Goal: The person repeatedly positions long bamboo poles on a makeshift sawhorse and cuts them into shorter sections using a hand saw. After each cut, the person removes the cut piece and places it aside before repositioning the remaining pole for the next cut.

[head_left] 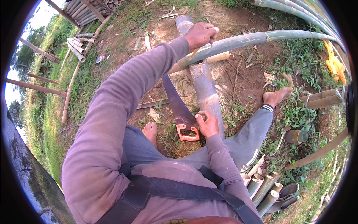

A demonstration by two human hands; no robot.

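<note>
Site: bare soil (250, 87) with grass (84, 87); pole (242, 44) crosses a log (209, 89), saw (179, 102) on the pole's near side. Left hand (201, 35) at the pole's far side, right hand (207, 123) beside the saw, both with bent fingers; cannot tell what either grips. Saw tip and pole's left end go out of sight at left sleeve (108, 108).

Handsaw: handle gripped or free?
Free, it seems: the orange handle has no fingers through it; the right hand is curled beside it, contact unclear.
</note>
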